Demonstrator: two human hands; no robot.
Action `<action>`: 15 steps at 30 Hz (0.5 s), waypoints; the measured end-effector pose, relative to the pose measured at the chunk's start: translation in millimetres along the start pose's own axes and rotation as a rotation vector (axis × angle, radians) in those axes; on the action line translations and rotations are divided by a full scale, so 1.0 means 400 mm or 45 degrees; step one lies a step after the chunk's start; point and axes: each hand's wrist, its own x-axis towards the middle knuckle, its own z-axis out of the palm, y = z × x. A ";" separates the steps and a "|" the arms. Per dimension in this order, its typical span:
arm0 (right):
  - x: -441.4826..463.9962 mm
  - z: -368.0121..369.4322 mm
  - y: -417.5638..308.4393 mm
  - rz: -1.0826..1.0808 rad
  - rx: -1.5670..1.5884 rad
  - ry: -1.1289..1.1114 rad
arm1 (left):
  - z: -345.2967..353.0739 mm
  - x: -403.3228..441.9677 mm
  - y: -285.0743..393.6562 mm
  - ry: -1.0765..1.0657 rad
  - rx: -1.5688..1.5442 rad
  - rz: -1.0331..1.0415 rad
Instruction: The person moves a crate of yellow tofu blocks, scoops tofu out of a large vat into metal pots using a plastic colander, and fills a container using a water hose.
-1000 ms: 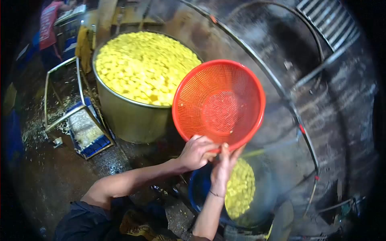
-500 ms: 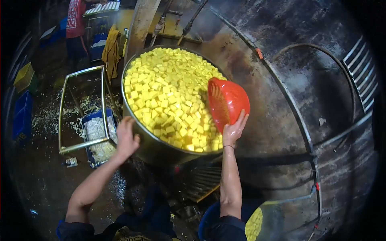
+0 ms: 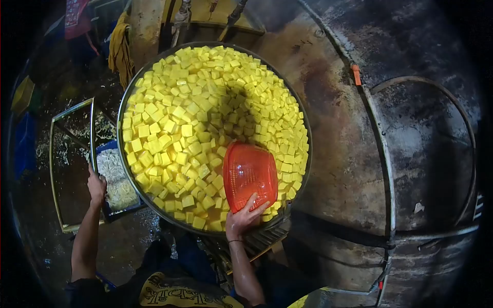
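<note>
A large round metal vat [image 3: 121,149] is heaped with yellow cubes [image 3: 169,97]. My right hand [image 3: 244,219] grips a red perforated plastic basket [image 3: 251,177] by its underside. The basket lies tipped on its side over the cubes near the vat's front right, its mouth facing left; its lower edge is against the cubes. To the left of the vat, my left hand [image 3: 96,186] is closed around the upright bar of a metal frame [image 3: 54,169]. That hand's fingertips are partly hidden.
Behind the frame stands a blue crate [image 3: 134,204] holding pale scraps [image 3: 114,172]. A yellow cloth [image 3: 119,49] hangs at the upper left, near a person in a red top [image 3: 77,19]. A pipe [image 3: 382,143] runs along the floor at right. Slats [image 3: 218,251] lie below the vat.
My right hand has brought the red basket from the vat's right rim inward and down onto the cubes. My left hand has gone from beside the vat's rim to the metal frame. The view has shifted.
</note>
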 end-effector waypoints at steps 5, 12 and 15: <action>-0.003 0.045 -0.045 0.152 0.124 -0.108 | -0.014 -0.014 0.012 0.044 -0.119 0.024; 0.023 0.121 -0.129 0.567 0.229 -0.380 | -0.019 -0.022 0.022 -0.026 -0.111 -0.129; 0.052 0.172 -0.106 0.558 0.146 -0.398 | -0.023 -0.019 0.028 -0.049 -0.147 -0.145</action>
